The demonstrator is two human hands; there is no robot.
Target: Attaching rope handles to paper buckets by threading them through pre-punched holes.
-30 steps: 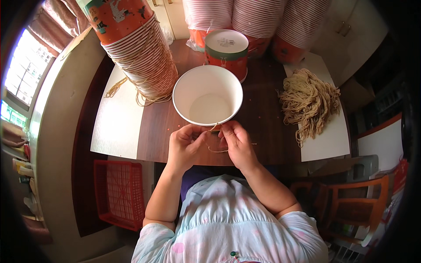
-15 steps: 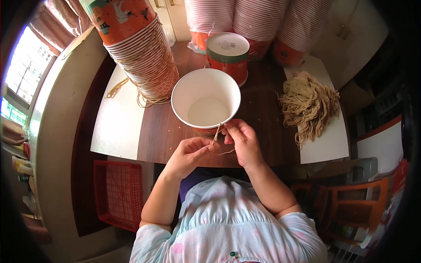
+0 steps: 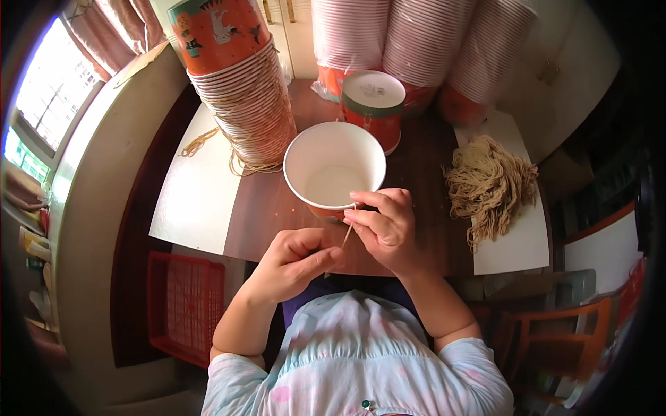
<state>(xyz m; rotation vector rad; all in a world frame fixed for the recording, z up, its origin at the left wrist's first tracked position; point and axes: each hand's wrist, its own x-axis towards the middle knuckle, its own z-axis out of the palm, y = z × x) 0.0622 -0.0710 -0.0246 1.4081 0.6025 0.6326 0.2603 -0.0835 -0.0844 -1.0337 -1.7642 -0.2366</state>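
Observation:
A white-lined paper bucket (image 3: pixel 336 163) with an orange outside stands upright before me, its mouth tilted toward me. From its near rim a thin beige cord (image 3: pixel 349 232) runs taut down to my left hand (image 3: pixel 295 265), which is closed on its lower end. My right hand (image 3: pixel 388 229) is at the near right rim, its fingertips pinching the cord's upper part where it meets the bucket. One finger of that hand reaches over the rim. Whether the cord passes through a hole there is hidden by the fingers.
A tall stack of orange buckets with cords (image 3: pixel 243 104) leans at the left. An upturned bucket (image 3: pixel 374 90) stands behind mine, before several wrapped bucket stacks (image 3: pixel 427 48). A heap of beige cords (image 3: pixel 489 184) lies at the right. A red plastic crate (image 3: pixel 186 298) sits below the table's left side.
My left hand has pulled down and toward me, drawing the cord taut from the rim. The right fingers have moved onto the rim and cord. The whole view has shifted slightly.

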